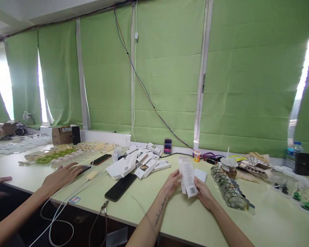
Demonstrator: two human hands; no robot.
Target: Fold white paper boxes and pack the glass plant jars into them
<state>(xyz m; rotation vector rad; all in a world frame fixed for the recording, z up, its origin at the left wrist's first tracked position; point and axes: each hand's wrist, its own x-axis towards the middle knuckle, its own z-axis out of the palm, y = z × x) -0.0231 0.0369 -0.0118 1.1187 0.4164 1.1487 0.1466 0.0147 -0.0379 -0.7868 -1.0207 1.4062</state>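
My left hand (173,182) grips the left side of a white printed carton (187,175), its fingers closed on the cardboard. The carton looks folded flat, with small text and a barcode near its lower end. On its right edge, my right hand (205,194) closes with thumb and fingers, some of them hidden. Just behind that hand is a small plain white box or card (201,175); whether it touches the fingers I cannot tell. A pile of white cartons (141,161) lies left of my hands, several of them open or crumpled.
Another person's hand (63,176) rests over a phone on the left, near white cables (64,206). A large black phone (121,187) lies by the cartons. Rightward are a row of clear round packs (229,188), a drink cup (229,164) and plastic tubs (296,192).
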